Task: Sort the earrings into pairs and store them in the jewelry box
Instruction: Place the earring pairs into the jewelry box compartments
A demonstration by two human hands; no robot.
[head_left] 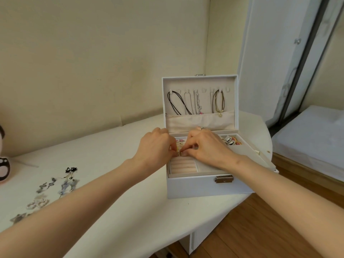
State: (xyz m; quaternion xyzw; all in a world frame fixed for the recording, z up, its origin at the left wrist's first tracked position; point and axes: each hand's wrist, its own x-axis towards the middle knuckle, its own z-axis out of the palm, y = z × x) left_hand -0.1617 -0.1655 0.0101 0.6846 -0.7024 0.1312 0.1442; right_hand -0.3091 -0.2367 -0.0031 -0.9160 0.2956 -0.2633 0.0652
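The white jewelry box (195, 187) stands open (lid (200, 83) upright) with a small gold earring (177, 153) above its tray (183, 166); loose earrings (55, 185) lie scattered well left of it.

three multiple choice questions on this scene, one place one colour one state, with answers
1. Where do the loose earrings lie? A) on the bed B) on the table left of the jewelry box C) on the floor
2. What colour is the box outside? A) black B) red C) white
3. What do the left hand and right hand do? A) pinch gold earrings over the open box B) lie flat C) shut the lid

1 B: they lie on the table at the far left. 2 C: its front wall is white. 3 A: both pinch gold pieces above the tray.
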